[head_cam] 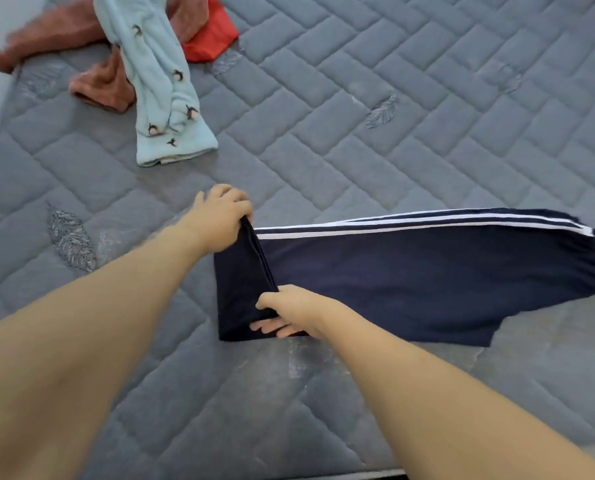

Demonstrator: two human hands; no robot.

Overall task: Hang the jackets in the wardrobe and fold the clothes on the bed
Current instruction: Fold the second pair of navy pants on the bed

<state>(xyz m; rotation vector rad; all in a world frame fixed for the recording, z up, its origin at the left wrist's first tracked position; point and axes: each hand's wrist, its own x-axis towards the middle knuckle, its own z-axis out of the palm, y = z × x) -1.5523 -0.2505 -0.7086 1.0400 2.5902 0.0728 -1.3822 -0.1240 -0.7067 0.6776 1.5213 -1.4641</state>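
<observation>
Two bare forearms are reaching over the bed (427, 81) toward navy track trousers (410, 271) lying flat on the quilted cover. At the trousers' near end, the left hand (223, 216) is pinching the far corner of a raised fold and the right hand (289, 315) is gripping its near corner, fingers curled round the cloth. Risk, as judged: uneven pulling could be skewing the fold, and the white-striped edge could be slipping out of line. Beyond the trousers' far side, a pale blue garment (164, 91), rust-coloured cloth (57, 36) and a red piece (209, 39) are lying unfolded. Open mattress is lying all round the trousers; the bed's edge is running just behind the hands.
</observation>
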